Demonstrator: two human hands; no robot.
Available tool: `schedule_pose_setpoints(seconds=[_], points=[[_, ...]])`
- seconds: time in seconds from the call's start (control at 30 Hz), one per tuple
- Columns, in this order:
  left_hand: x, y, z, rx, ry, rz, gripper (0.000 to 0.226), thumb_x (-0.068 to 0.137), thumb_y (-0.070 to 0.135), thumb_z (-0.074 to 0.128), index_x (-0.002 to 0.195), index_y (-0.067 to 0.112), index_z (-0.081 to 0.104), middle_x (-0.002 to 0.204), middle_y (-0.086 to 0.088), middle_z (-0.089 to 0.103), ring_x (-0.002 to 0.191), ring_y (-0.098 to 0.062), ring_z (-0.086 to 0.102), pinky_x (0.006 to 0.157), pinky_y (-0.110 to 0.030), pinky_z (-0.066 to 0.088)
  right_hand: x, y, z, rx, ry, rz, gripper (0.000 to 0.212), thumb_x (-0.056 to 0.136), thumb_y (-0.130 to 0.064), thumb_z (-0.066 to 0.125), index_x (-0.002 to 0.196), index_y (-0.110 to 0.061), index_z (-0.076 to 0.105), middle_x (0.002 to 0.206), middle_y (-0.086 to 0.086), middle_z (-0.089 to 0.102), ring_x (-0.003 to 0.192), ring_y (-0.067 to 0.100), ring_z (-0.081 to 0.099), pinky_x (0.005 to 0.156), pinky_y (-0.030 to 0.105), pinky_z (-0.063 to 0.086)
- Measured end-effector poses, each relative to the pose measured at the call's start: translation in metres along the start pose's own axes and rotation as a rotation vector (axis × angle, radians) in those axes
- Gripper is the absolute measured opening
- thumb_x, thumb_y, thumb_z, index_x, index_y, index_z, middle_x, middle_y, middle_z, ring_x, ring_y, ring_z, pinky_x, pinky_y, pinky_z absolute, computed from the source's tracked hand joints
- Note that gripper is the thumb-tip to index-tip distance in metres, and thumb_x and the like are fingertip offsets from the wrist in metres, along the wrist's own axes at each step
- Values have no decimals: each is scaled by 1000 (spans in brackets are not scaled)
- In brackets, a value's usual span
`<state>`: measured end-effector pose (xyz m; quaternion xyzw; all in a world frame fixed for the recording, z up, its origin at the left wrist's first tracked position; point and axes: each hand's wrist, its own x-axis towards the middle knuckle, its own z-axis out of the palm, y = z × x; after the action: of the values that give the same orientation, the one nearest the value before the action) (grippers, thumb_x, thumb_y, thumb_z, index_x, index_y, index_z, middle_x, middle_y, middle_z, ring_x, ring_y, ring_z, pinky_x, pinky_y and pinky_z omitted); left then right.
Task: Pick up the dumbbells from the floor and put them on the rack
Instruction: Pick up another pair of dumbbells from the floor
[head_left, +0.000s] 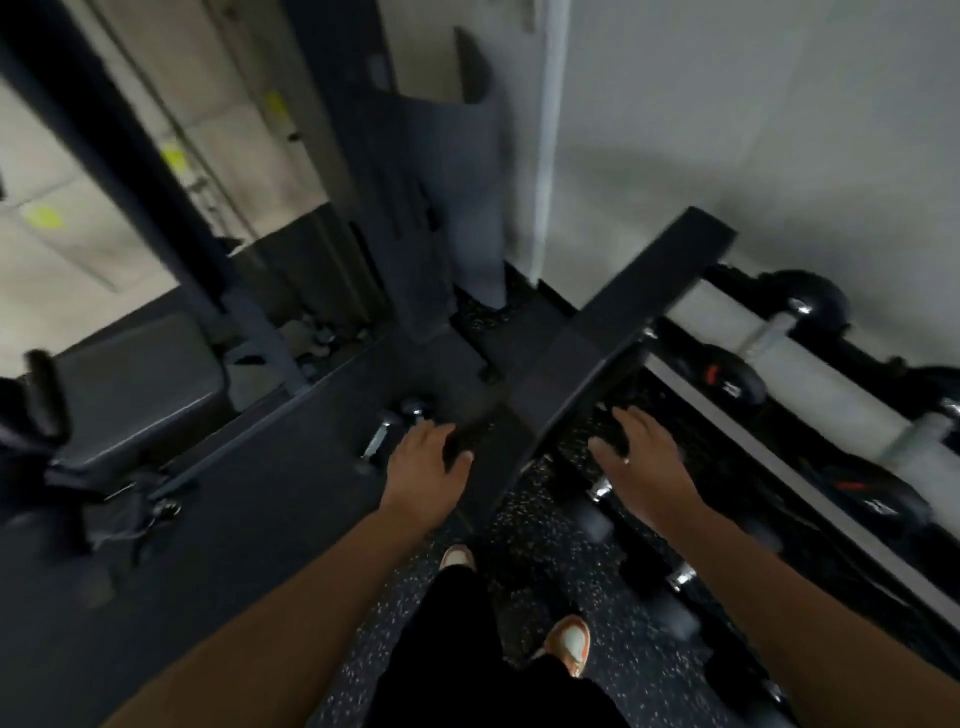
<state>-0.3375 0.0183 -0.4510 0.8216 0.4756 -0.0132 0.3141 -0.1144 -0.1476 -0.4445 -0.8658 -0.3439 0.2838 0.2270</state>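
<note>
A small dumbbell (382, 434) with a chrome handle lies on the dark floor mat, just left of my left hand (423, 460). That hand hovers low beside it with fingers bent and thumb apart, and I see nothing held in it. My right hand (641, 457) is spread open, palm down, above the speckled floor by the rack's foot. Two more dumbbells (597, 501) (675, 587) lie on the floor under my right forearm. The rack (779, 364) runs along the right wall and carries several black dumbbells (727, 382). The whole view is blurred.
A dark slanted rack end frame (597, 338) runs between my two hands. A weight machine's upright (415, 208) stands ahead, with a padded bench seat (140, 395) at left. My feet in orange-and-white shoes (571, 644) stand on the speckled floor.
</note>
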Motion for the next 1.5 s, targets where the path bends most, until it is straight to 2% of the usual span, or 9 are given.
schedule_pose_setpoints(seconds=[0.1,0.3,0.5,0.67,0.83,1.03,1.2,1.33,1.5], points=[[-13,-60,-15,6,21,-119,49,94,37,57,137,13,52,143,-11,49,132,-27,42,109,-39,33,8,-33,33,-35,-79,-54,66,98,-47,52,153,-14,35,163,11,27,149,28,18,119,46,24],[0,-173,-42,45,-28,-283,49,94,36,55,138,13,51,146,-11,47,135,-27,39,111,-38,30,43,-101,114,-103,-219,-71,64,100,-44,52,153,-15,33,164,10,24,151,25,15,119,41,20],[74,-290,-63,36,-145,-365,48,94,32,53,139,14,50,148,-11,45,136,-28,39,110,-41,32,101,-166,229,-133,-333,62,63,101,-45,49,153,-14,33,164,10,23,150,26,15,116,40,25],[164,-360,-51,74,-227,-344,46,94,30,51,136,12,51,144,-11,48,132,-29,43,108,-41,34,159,-188,336,-131,-338,170,59,102,-37,51,151,-7,36,158,17,33,146,32,25,115,41,25],[268,-422,12,62,-215,-279,44,95,27,52,135,9,51,139,-15,51,127,-32,46,103,-43,37,230,-157,446,-123,-371,224,57,102,-33,51,150,-6,37,155,18,37,144,32,30,116,40,27],[366,-498,139,69,-260,-274,46,97,31,48,139,12,46,139,-16,51,127,-34,45,101,-46,36,354,-82,571,-100,-354,256,46,96,-24,60,132,5,54,133,29,58,125,41,52,105,41,39],[434,-565,244,91,-302,-257,45,95,34,50,135,13,49,134,-16,55,123,-35,48,100,-47,39,449,-10,666,-178,-374,199,45,94,-26,62,125,7,57,126,34,59,118,48,55,100,48,43],[476,-598,297,112,-285,-211,47,95,39,51,134,12,48,129,-18,56,118,-36,52,96,-48,42,496,23,711,-224,-386,160,49,96,-30,60,129,6,53,129,34,57,121,46,53,100,47,42],[521,-626,350,-11,-240,-273,52,96,45,49,137,13,44,129,-21,54,113,-38,54,92,-49,46,536,45,757,-225,-396,177,52,94,-36,63,129,0,49,126,29,58,115,44,56,94,43,44]])
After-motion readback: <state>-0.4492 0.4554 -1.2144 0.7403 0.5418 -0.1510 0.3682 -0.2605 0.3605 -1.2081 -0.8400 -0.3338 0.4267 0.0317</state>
